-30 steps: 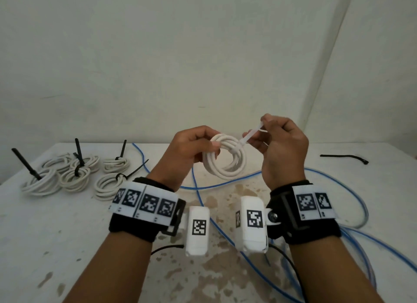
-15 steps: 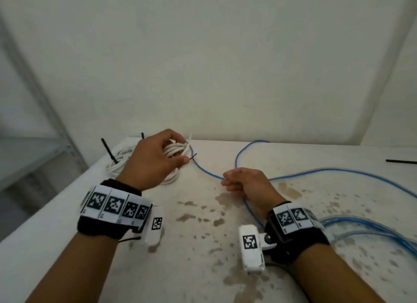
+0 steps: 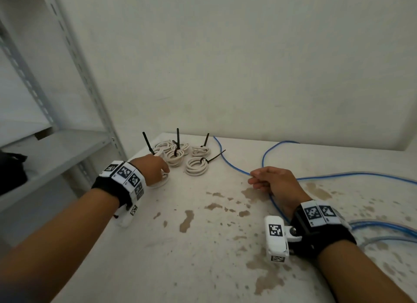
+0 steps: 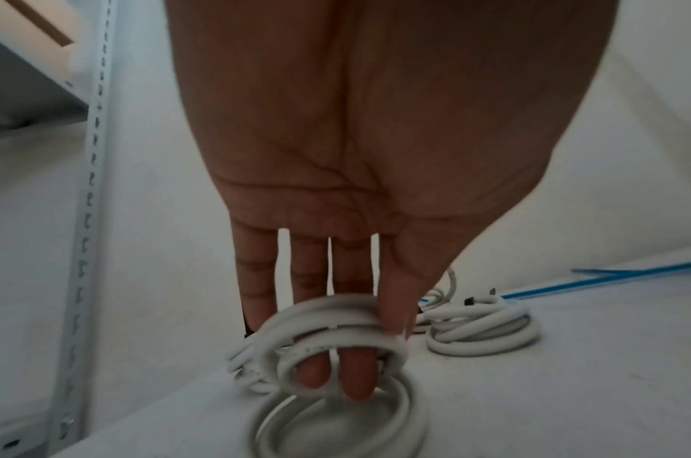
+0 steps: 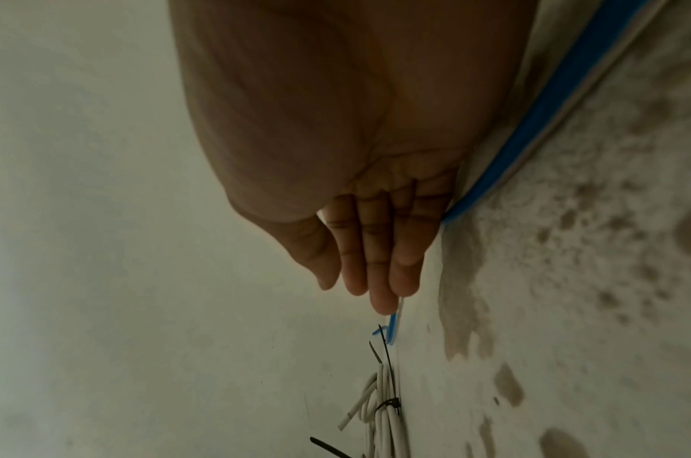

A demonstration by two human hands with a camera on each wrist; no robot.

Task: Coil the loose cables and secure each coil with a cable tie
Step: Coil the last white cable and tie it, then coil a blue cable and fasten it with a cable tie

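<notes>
the white cable coil (image 4: 338, 347) is held just above the tabletop (image 3: 203, 246) at its far left corner, hanging on the left hand (image 3: 150, 168). in the left wrist view two fingers (image 4: 354, 376) are seen passed through the ring while the thumb presses on its outer turns, so the coil is gripped, not yet released. another white coil (image 4: 340, 424) lies directly beneath it, and the finished coils (image 3: 196, 166), each bound by a black cable tie (image 3: 212, 158) with its tail sticking up, are grouped just beside. whether the held coil's own tie is fully pulled tight cannot be told; only a pale strap across the turns is made out.

the right hand (image 3: 274, 182) is kept low over the blue cable (image 3: 232, 165), which runs loose across the tabletop to the right in long loops. its fingers are only slightly bent, and in the right wrist view nothing is pinched; the cable passes beside and under the palm.

from here, the coil could be dropped onto the one below so that the turns or upright tie tails are snagged and the neat group is disturbed. if the tie is slack, the turns could spring apart on release. the long blue cable could also be dragged into the finished coils when it is gathered.
</notes>
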